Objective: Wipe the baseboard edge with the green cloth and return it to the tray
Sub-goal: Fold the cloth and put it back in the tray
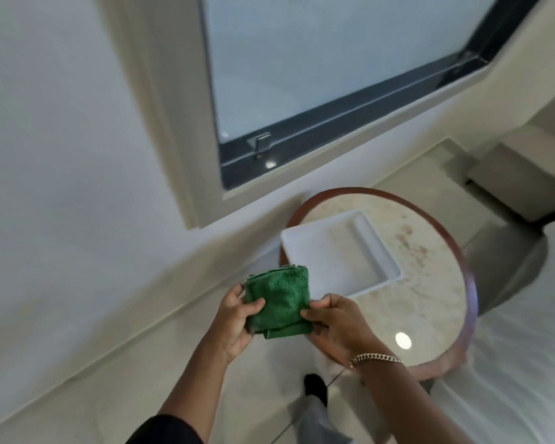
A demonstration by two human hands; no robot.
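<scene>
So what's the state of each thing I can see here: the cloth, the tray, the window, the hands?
green cloth: folded into a thick square, held in the air in front of the tray, not in it.
left hand: fingers pinching the cloth's left edge.
right hand: fingers pinching the cloth's right edge; chain bracelet on the wrist.
white tray: lying flat on the round table, nothing in it.
window: shut, handle down.

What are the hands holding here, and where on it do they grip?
Both hands hold the folded green cloth in the air beside the white tray: the left hand pinches its left edge, the right hand its right edge.
</scene>
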